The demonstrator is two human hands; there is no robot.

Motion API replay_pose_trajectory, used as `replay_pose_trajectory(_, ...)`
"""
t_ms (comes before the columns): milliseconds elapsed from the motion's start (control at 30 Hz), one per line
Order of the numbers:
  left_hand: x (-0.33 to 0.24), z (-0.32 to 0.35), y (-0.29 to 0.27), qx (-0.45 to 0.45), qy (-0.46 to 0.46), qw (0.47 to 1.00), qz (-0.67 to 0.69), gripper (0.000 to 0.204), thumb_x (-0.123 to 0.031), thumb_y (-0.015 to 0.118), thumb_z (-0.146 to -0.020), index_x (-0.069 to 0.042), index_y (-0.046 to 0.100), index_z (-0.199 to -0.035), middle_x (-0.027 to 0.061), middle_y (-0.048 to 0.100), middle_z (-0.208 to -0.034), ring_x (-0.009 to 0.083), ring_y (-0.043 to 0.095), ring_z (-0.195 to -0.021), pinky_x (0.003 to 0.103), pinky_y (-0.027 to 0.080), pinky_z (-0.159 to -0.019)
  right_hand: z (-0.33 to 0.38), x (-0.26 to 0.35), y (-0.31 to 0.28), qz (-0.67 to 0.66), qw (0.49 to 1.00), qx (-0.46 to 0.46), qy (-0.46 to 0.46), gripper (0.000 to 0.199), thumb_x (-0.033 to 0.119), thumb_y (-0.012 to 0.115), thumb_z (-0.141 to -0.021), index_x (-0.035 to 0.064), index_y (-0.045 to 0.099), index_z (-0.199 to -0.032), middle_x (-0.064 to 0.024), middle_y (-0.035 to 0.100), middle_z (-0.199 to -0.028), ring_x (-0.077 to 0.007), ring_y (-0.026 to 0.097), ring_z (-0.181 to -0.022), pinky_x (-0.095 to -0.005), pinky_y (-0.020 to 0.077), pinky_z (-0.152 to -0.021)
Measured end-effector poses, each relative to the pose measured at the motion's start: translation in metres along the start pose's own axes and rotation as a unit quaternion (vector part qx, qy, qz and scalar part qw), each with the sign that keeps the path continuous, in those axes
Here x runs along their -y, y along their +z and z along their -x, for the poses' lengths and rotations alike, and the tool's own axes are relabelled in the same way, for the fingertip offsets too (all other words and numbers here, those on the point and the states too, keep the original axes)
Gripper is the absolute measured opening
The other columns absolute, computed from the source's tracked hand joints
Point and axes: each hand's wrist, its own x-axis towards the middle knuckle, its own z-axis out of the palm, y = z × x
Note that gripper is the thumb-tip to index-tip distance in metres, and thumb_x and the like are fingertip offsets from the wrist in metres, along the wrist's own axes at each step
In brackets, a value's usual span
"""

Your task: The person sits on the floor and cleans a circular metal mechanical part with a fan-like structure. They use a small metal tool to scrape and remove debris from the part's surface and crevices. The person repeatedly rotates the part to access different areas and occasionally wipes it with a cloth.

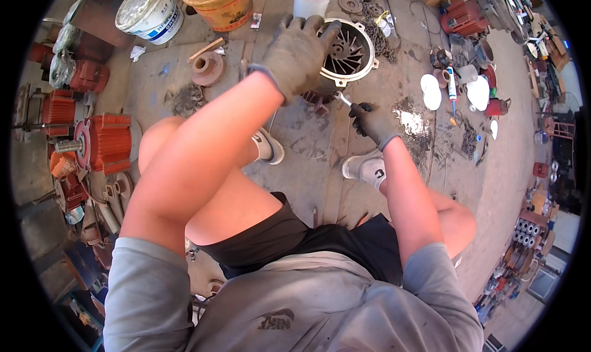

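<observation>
My left hand (297, 55), in a dark work glove, lies with fingers spread over the left side of a round metal housing (372, 51). Inside its pale rim with bolt lugs sits a dark bladed fan (343, 53). My right hand (371, 124), also gloved, is closed around a wrench (343, 99). The wrench's shiny end reaches up to the near lower edge of the housing. Under my left palm, part of the housing's side is hidden. Whether the wrench sits on a bolt I cannot tell.
Beyond the housing stand a white roll (311, 1), an orange bucket (225, 10) and a white bucket (149, 19). A flanged metal part (208, 68) lies at left, near a red motor (104, 142). To the right are white discs (431, 92), a sealant tube (452, 84) and an oily patch (414, 123).
</observation>
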Motion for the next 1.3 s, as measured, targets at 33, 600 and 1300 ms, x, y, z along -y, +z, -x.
replay_pose_trajectory(33, 0.006, 0.0, -0.002, -0.031, 0.029, 0.999, 0.021, 0.094, -0.034, 0.086, -0.09, -0.005, 0.046, -0.169, 0.0235, 0.056, -0.163, 0.0468, 0.06, -0.145, 0.055, 0.051, -0.122, 0.0, 0.002, -0.002, 0.007, 1.0, -0.001, -0.001, 0.04, 0.041, 0.065, -0.115, 0.0039, 0.076, -0.105, -0.0057, 0.07, -0.075, -0.015, 0.064, -0.059, -0.0326, 0.0501, -0.056)
replay_pose_trajectory(600, 0.003, -0.007, 0.005, 0.081, -0.004, 0.99, 0.119, 0.089, -0.031, 0.092, -0.087, 0.004, 0.049, -0.157, 0.0327, 0.064, -0.14, 0.0466, 0.076, -0.115, 0.054, 0.062, -0.1, -0.011, -0.058, 0.135, -0.21, 0.939, -0.273, 0.023, 0.052, 0.046, 0.057, -0.117, -0.0018, 0.076, -0.109, -0.0136, 0.073, -0.08, -0.0257, 0.072, -0.068, -0.0427, 0.056, -0.064)
replay_pose_trajectory(1300, -0.044, 0.006, -0.002, 0.083, -0.129, 0.985, 0.079, 0.07, -0.036, 0.083, -0.094, 0.003, 0.057, -0.145, 0.0335, 0.066, -0.144, 0.0369, 0.084, -0.106, 0.046, 0.067, -0.093, -0.009, -0.027, -0.005, -0.058, 0.998, -0.006, 0.024, 0.05, 0.05, 0.06, -0.117, 0.0044, 0.079, -0.107, -0.0073, 0.067, -0.074, -0.0181, 0.065, -0.06, -0.0359, 0.0525, -0.057)
